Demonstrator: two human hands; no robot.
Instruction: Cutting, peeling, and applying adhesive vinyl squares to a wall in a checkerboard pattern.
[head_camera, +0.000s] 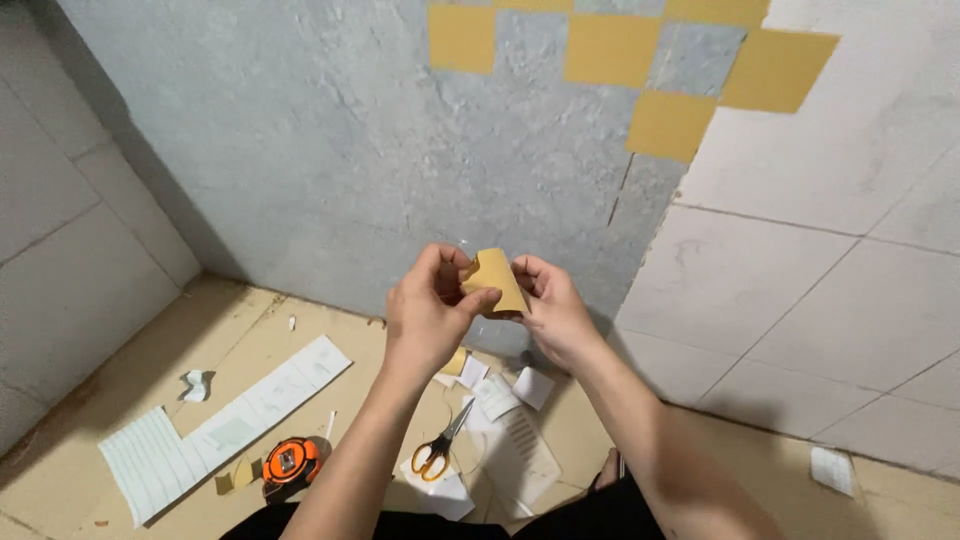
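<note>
pinching a yellow square (495, 280) between them, left hand (428, 310) and right hand (552, 305) grasp it before the wall (330, 150).

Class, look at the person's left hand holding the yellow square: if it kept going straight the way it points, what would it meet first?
The left hand points up and away, toward the grey wall. Beyond the yellow square it pinches with the right hand, the bare wall looks first in line, though depth is hard to judge.
</note>
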